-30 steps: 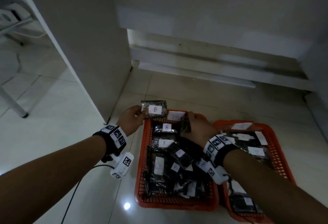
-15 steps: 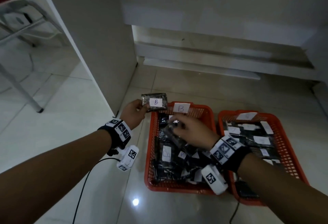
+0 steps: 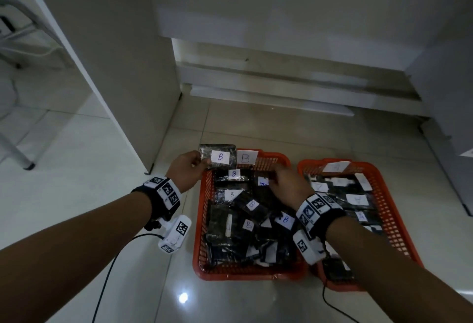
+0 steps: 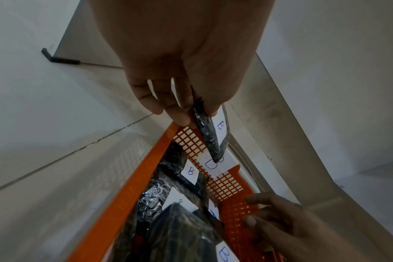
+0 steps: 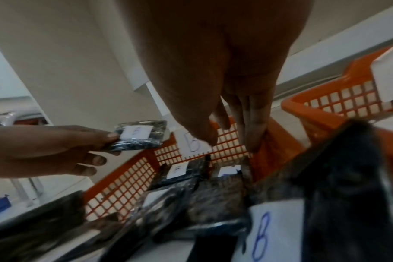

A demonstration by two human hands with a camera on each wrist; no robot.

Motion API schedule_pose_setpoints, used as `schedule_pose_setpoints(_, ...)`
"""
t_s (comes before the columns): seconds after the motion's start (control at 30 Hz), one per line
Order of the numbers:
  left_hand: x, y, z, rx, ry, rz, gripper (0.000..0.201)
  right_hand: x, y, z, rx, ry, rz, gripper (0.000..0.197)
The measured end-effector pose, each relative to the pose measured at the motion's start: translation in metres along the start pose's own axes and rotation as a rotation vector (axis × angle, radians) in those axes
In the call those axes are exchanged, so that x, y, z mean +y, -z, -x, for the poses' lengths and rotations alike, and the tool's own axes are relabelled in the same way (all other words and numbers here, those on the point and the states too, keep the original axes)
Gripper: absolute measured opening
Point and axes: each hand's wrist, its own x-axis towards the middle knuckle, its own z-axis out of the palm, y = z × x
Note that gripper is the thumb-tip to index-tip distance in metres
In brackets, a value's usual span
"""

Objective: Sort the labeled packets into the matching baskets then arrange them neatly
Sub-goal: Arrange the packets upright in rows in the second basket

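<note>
My left hand (image 3: 186, 171) pinches a black packet labelled B (image 3: 217, 156) by its edge, just above the far left corner of the left orange basket (image 3: 202, 220). That basket carries a paper B tag (image 3: 245, 157) and holds several black B packets in a loose heap. In the left wrist view the held packet (image 4: 210, 134) hangs edge-on from my left hand (image 4: 186, 109). My right hand (image 3: 286, 182) hovers at the basket's far right corner, fingers (image 5: 254, 127) pointing down and holding nothing. A packet with a blue-marked label (image 3: 262, 182) lies just under it. The right basket (image 3: 384, 194) holds other labelled packets.
A white cabinet panel (image 3: 115, 66) stands close to the left basket's far left corner. A low ledge (image 3: 281, 87) runs along the wall behind both baskets. Cables (image 3: 107, 271) trail over the glossy tiled floor by my wrists. Metal chair legs (image 3: 15, 156) stand far left.
My right hand carried a packet from the heap to the far right corner of the left basket and let it go. My left hand kept its B packet in place.
</note>
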Motion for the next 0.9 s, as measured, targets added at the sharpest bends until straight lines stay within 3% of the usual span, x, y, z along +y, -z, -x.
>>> schedule_pose_setpoints(0.23,-0.003,-0.004,-0.001,-0.037,0.006,0.006,0.029,-0.01,-0.007,-0.024,-0.36,-0.024,-0.035,0.035)
schedule_pose_setpoints(0.3,-0.003,-0.001,0.0,-0.033,0.011,0.06,0.024,-0.013,-0.005,-0.026,-0.326,-0.021,-0.085,0.031)
schedule_pose_setpoints(0.43,-0.007,0.003,0.0,-0.015,0.026,0.075,0.018,-0.007,0.005,-0.032,-0.213,-0.05,-0.205,0.041)
schedule_pose_setpoints(0.6,-0.004,0.005,0.0,-0.023,0.008,0.04,0.026,0.002,0.023,-0.024,-0.071,-0.017,-0.375,0.034)
schedule_pose_setpoints(0.77,-0.006,0.009,-0.004,-0.043,-0.022,-0.02,0.028,0.004,0.025,0.002,-0.253,-0.006,-0.67,0.026)
schedule_pose_setpoints(0.9,-0.001,0.009,-0.007,-0.04,-0.035,-0.07,0.034,0.003,0.017,0.027,-0.437,0.088,-0.689,0.025)
